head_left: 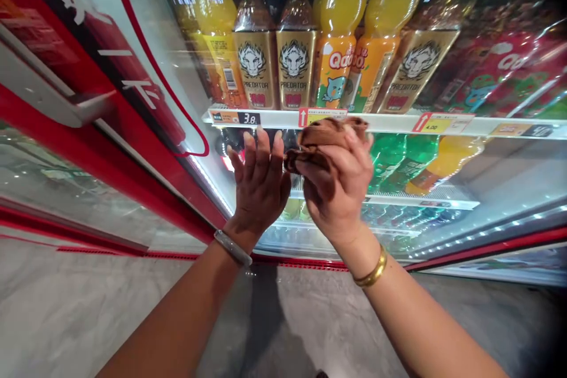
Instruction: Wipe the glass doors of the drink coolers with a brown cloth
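My right hand (342, 195) is closed around a crumpled brown cloth (325, 133), held up just in front of the shelf's white price strip (381, 123). Beside it, my left hand (262, 186) has its fingers stretched out and apart, palm down, with nothing in it. Its fingertips are just below the 3.8 price label (248, 119); whether they touch the strip I cannot tell. Behind the strip stand gold-labelled Predator bottles (296, 62) and orange Qoo bottles (340, 56).
A red-framed glass door (146, 195) with a grey handle (84, 109) stands open on the left. Lower down in the fridge, green bottles (405, 159) and an orange drink bottle (449, 159) fill another shelf. Grey floor (177, 289) lies below.
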A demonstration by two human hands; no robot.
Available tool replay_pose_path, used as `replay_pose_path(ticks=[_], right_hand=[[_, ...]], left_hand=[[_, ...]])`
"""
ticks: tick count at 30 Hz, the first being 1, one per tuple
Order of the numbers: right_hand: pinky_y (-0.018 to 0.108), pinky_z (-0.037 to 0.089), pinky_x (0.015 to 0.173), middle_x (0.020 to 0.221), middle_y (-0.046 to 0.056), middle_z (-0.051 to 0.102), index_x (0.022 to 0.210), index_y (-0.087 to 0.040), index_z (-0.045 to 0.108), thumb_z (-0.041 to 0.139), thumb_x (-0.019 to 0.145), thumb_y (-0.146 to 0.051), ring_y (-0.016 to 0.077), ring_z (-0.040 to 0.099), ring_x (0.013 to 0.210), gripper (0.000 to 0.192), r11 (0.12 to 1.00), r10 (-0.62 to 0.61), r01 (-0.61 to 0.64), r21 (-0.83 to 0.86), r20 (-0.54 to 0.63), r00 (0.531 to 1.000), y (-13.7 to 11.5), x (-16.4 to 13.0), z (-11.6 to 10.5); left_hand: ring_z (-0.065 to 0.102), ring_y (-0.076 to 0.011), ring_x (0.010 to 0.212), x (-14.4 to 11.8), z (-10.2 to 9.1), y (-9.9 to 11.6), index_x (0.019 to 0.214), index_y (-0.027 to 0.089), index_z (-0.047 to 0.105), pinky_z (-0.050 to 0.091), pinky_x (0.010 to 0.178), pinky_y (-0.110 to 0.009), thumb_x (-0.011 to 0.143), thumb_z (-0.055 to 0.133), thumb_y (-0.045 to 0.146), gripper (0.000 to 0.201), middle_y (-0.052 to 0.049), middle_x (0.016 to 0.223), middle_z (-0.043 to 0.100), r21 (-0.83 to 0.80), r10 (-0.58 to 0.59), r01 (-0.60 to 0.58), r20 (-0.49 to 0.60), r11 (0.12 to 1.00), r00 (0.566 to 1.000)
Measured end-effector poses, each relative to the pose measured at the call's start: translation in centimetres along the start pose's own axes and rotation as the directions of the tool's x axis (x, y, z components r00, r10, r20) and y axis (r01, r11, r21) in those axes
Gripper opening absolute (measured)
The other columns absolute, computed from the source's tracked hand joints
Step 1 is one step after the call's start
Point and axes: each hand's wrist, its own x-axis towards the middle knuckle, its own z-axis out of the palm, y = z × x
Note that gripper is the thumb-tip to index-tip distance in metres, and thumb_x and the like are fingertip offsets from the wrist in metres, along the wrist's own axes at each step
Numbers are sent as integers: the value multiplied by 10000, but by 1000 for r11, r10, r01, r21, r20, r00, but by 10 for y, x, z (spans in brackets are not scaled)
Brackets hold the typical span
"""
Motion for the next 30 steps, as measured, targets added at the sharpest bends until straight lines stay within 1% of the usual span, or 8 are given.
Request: replay_pose_path(ticks=[3, 5, 10, 14, 18, 22, 25, 30], right_hand=[[595, 345, 1303, 1254, -22, 686, 1084, -361, 699, 697, 945, -162, 239, 461, 1501, 242, 993, -112, 107, 58, 96, 989, -9, -21, 12], [571, 356, 1306, 1244, -19, 689, 1076, -335, 700, 698, 932, -124, 221, 462, 1502, 255, 989, -144, 140, 38, 121, 982, -6, -36, 8], [641, 408, 1245, 1224, 2, 671, 1114, -327, 697, 693, 936, -161, 299, 522, 1449, 244, 998, -51, 53, -22, 61, 997, 4, -24, -7], [641, 374, 1263, 1272, 1, 666, 1123, -333, 697, 671, 965, -218, 306, 497, 1467, 198, 999, -35, 35, 8, 23, 999, -19, 1, 17], [598, 344, 1302, 1287, -17, 671, 1131, -366, 693, 652, 981, -187, 235, 432, 1524, 238, 997, -75, 71, 31, 120, 990, -41, -26, 39], [549, 375, 1300, 1228, 1, 689, 1120, -311, 696, 679, 949, -123, 211, 461, 1499, 255, 995, -100, 99, 16, 180, 979, -35, -61, 25], [583, 390, 1282, 1212, -3, 678, 1118, -326, 701, 701, 930, -122, 244, 488, 1480, 278, 998, -43, 50, -48, 127, 991, -28, -57, 16], [597, 369, 1289, 1241, 7, 671, 1101, -332, 711, 704, 930, -142, 269, 447, 1508, 256, 999, -10, 13, -43, 62, 998, -40, -54, 33]], left_hand=[[6, -309, 1633, -5, -1, -9, 1698, 217, 110, -78, 1325, -605, 1051, 444, 236, 729, -130, 1749, 126, -21, -25, 25, 24, 999, 999], [13, -316, 1636, -11, -2, -13, 1695, 200, 146, -62, 1325, -610, 1060, 435, 275, 702, -137, 1749, 149, -33, -10, 11, 37, 999, 999], [-9, -314, 1639, -19, -4, -22, 1688, 146, 158, -30, 1327, -597, 1059, 445, 288, 706, -165, 1750, 142, -11, 43, -42, 39, 999, 998], [2, -319, 1633, -20, -3, -31, 1685, 159, 181, -8, 1329, -604, 1061, 452, 283, 692, -166, 1746, 141, -72, 72, -70, 24, 995, 997], [-48, -300, 1628, -33, 0, -43, 1697, 180, 100, 15, 1334, -611, 1057, 410, 228, 713, -164, 1750, 49, -32, 73, -73, 1, 997, 997], [-34, -294, 1628, -52, 5, -52, 1695, 156, 87, -9, 1334, -600, 1027, 501, 248, 791, -188, 1739, 149, -15, 98, -97, 35, 995, 995], [-69, -274, 1617, -63, 9, -55, 1694, 152, 51, -1, 1335, -591, 997, 538, 215, 853, -187, 1738, 127, -7, 144, -144, 27, 990, 989], [-116, -251, 1605, -73, 19, -51, 1694, 157, 37, -57, 1332, -571, 980, 570, 224, 893, -173, 1735, 51, -10, 108, -108, -11, 994, 994]])
